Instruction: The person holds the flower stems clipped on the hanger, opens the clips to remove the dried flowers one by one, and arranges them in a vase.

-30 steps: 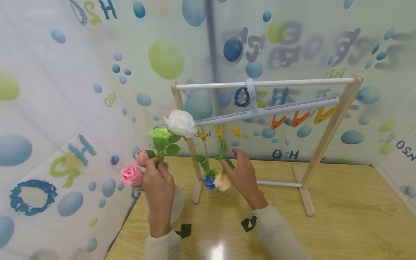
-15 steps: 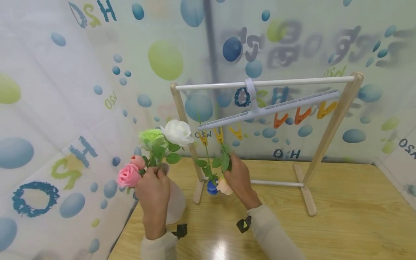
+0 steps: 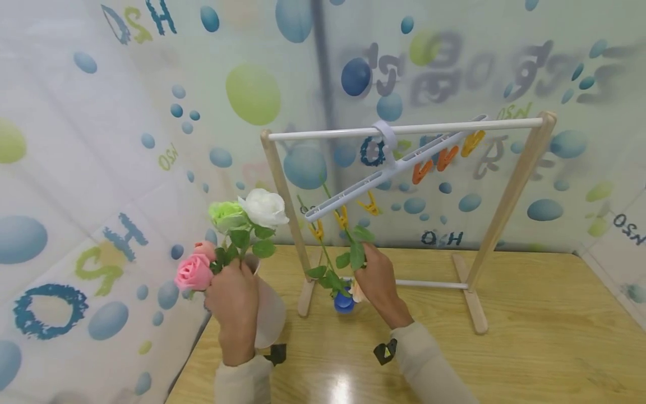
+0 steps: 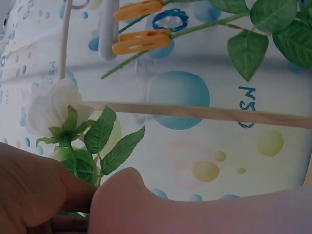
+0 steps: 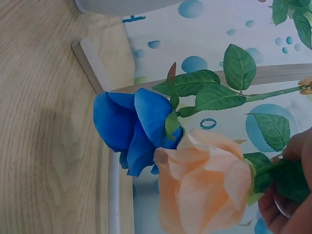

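L hand [image 3: 233, 303] is gripping the stems of a bunch at the mouth of the frosted vase [image 3: 270, 320], fingers curled round them & thumb pressing in, as the left wrist view shows. White rose [image 3: 263, 207] is sitting top of the bunch, green rose [image 3: 227, 215] just beside it, pink rose [image 3: 194, 272] poking out to the left w/ a small pink bud right above it. Vase is standing on the wooden table [image 3: 530, 348], near the left foot of the rack.

R hand [image 3: 378, 280] is pinching the stem of the peach rose [image 5: 209, 187] just behind the bloom, fingertips closing on it among the leaves. That rose is hanging head down, stem running up to a yellow clip [image 3: 342, 216]. Blue rose [image 3: 344, 301] is hanging head down too, touching the peach one, bloom just above the tabletop, its stem going up to the neighbouring yellow clip.

Both clips are hanging from the white clip hanger [image 3: 398, 165], which is tilting hard: left end low, right end up against the white top bar of the wooden drying rack [image 3: 510, 196]. Orange clips [image 3: 434, 164] are riding on the raised end, holding nothing. Bubble-print curtain [image 3: 101, 168] is hanging behind & to the left.
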A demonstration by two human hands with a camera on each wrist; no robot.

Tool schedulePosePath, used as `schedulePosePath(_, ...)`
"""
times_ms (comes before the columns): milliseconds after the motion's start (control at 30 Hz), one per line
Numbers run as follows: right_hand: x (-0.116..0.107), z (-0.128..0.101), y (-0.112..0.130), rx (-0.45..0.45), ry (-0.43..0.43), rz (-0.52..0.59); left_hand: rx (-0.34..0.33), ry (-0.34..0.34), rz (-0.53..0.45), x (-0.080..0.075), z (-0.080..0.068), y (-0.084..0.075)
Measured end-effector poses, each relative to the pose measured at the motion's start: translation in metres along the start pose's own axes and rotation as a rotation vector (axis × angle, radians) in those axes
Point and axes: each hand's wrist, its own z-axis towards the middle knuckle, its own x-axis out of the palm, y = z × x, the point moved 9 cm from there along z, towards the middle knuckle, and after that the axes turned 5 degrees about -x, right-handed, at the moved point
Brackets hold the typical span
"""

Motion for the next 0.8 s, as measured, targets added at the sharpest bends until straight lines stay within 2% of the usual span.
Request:
schedulePosePath(133, -0.002, -0.001, 0.001, -0.008, -0.009, -0.004, 0.021, -0.012, -0.037, -0.001, 0.001, 0.003)
schedulePosePath(400, 0.000, -0.001, 0.002, -0.008, 0.000, -0.008, 0.000, 0.076, 0.027, 0.005, 0.002, 0.006)
schedulePosePath(567, -0.001, -0.002, 0.002, -0.015, -0.004, -0.026, 0.029, 0.053, -0.007, 0.001, -0.004, -0.002)
schedulePosePath(633, -0.002, -0.002, 0.003, -0.019, -0.006, -0.026, 0.052, 0.006, -0.050, -0.005, -0.011, -0.008)
schedulePosePath(667, -0.002, -0.002, 0.003, -0.021, -0.007, -0.026, 0.069, -0.043, -0.080, -0.011, -0.016, -0.013)
schedulePosePath(733, -0.003, -0.002, 0.003, -0.022, -0.012, -0.025, 0.123, -0.177, -0.155, -0.024, -0.028, -0.025)
schedulePosePath(800, -0.005, -0.002, 0.004, -0.024, -0.018, -0.022, 0.213, -0.337, -0.251, -0.039, -0.042, -0.040)
